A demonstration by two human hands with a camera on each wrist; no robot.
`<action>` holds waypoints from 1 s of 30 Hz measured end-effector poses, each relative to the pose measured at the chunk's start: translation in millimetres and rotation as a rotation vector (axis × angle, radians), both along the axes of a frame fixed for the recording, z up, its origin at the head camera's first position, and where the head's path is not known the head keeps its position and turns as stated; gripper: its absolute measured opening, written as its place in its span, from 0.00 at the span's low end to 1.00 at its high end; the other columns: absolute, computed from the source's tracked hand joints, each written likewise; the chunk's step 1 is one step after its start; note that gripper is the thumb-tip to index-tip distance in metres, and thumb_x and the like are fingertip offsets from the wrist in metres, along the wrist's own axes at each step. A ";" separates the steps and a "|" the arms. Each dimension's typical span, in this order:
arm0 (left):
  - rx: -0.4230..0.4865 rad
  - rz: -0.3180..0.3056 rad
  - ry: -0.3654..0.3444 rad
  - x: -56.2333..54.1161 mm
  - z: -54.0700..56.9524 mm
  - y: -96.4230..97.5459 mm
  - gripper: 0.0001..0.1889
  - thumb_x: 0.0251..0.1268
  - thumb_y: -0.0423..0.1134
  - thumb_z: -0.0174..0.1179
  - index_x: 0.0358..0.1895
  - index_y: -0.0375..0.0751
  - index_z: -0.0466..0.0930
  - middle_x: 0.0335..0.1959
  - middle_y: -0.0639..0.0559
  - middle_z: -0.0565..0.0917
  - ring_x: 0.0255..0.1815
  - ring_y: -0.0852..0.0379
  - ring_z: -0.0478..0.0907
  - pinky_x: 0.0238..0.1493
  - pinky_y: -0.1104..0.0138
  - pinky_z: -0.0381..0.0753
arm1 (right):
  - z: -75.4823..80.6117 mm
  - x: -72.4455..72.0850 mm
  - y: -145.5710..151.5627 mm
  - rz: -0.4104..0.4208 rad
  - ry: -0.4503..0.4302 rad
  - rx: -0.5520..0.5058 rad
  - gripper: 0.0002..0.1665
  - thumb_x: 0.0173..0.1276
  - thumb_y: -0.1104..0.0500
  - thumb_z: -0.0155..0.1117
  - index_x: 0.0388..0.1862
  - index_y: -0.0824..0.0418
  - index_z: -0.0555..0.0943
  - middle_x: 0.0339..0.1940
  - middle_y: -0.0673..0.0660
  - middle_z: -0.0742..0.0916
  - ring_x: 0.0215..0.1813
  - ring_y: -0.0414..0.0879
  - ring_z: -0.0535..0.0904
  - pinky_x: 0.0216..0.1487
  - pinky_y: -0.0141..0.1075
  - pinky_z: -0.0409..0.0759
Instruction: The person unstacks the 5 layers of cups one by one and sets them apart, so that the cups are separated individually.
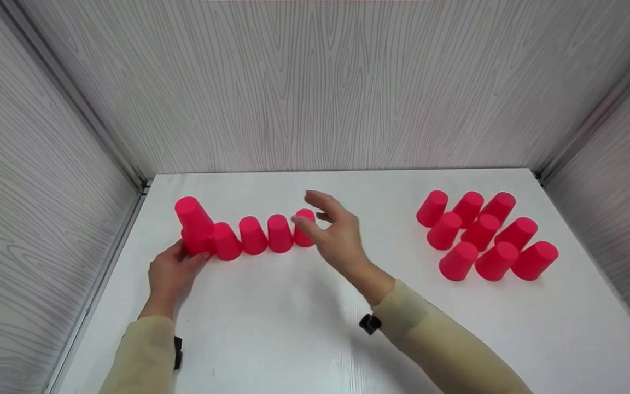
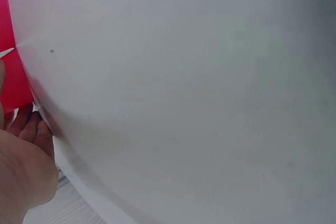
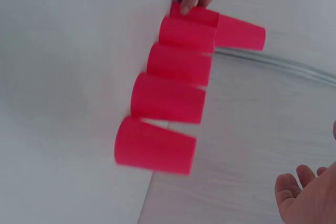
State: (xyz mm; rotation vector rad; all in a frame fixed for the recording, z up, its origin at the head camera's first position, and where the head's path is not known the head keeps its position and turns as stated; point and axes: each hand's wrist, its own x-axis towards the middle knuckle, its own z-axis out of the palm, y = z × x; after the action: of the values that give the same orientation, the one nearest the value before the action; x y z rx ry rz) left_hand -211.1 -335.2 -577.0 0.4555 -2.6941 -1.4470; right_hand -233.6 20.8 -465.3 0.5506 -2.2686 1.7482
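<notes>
Several pink cups stand upside down in a row across the left half of the table, such as the second cup (image 1: 227, 242) and the end cup (image 3: 155, 147). Around the base of the leftmost cup (image 1: 197, 241), my left hand (image 1: 173, 273) has its thumb in front; its other fingers are partly hidden. Another inverted cup (image 1: 193, 214) sits on top of that one, tilted in the head view. My right hand (image 1: 339, 238) is raised above the table by the row's right end, holding nothing, thumb and fingers apart. It partly covers the rightmost cup (image 1: 308, 219).
To the right, a block of several more inverted pink cups (image 1: 480, 232) stands close together on the white table (image 1: 271, 328). A grey wood-grain panel (image 1: 337, 82) rises behind the table, with side panels left and right.
</notes>
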 end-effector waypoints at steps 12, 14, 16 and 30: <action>0.027 0.019 -0.040 -1.0 0.6 1.2 0.42 0.71 0.55 0.71 0.83 0.48 0.65 0.76 0.44 0.74 0.77 0.38 0.70 0.68 0.50 0.80 | 0.8 -20.3 -140.6 0.082 -0.281 0.007 0.34 0.70 0.51 0.78 0.73 0.48 0.79 0.67 0.43 0.84 0.67 0.39 0.79 0.63 0.32 0.81; 0.020 0.019 -0.037 -1.2 1.0 0.6 0.42 0.70 0.54 0.72 0.83 0.48 0.65 0.77 0.45 0.74 0.77 0.39 0.69 0.68 0.50 0.80 | -0.7 -24.5 -156.4 0.091 -0.300 0.020 0.35 0.70 0.51 0.78 0.74 0.47 0.79 0.68 0.43 0.84 0.68 0.38 0.78 0.64 0.33 0.81; 0.015 0.017 -0.037 -1.2 2.3 0.1 0.42 0.70 0.53 0.72 0.83 0.48 0.65 0.77 0.44 0.74 0.78 0.38 0.68 0.69 0.50 0.79 | -1.3 -28.2 -169.2 0.098 -0.326 0.038 0.36 0.69 0.50 0.78 0.75 0.45 0.78 0.68 0.42 0.83 0.69 0.38 0.77 0.63 0.33 0.81; -0.035 0.016 -0.029 -2.2 1.7 -1.4 0.39 0.70 0.56 0.71 0.80 0.48 0.71 0.72 0.45 0.79 0.74 0.39 0.72 0.66 0.50 0.82 | -5.6 -43.4 -205.0 0.160 -0.377 0.148 0.35 0.69 0.53 0.79 0.73 0.40 0.79 0.60 0.40 0.83 0.61 0.36 0.77 0.52 0.28 0.84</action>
State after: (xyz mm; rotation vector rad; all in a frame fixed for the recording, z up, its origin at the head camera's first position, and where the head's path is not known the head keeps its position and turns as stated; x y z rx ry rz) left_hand -213.3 -336.6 -575.4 0.4976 -2.7265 -1.3982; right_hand -277.0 -184.2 -470.9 0.4734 -2.6941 1.9053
